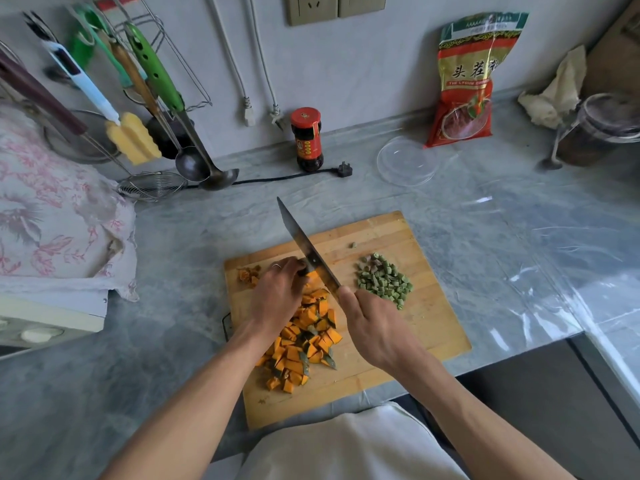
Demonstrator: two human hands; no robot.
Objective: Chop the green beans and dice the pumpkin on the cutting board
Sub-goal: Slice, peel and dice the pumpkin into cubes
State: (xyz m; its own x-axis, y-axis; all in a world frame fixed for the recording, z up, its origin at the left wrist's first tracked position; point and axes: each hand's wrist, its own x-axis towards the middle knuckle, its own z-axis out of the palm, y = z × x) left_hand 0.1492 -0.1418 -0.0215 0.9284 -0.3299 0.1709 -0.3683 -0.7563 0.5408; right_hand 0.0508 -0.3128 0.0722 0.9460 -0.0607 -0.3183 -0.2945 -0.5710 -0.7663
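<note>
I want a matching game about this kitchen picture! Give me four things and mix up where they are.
Things:
1. green bean pieces
2. diced pumpkin
3. knife
4. sauce jar

Places:
A. held in the right hand
B. standing by the wall, behind the cutting board
C. a pile on the right part of the board
D. a heap on the board next to the left hand

Pairs: 1-C, 2-D, 3-A, 4-B

Head camera looks steeply down, close above cutting board (398,237).
</note>
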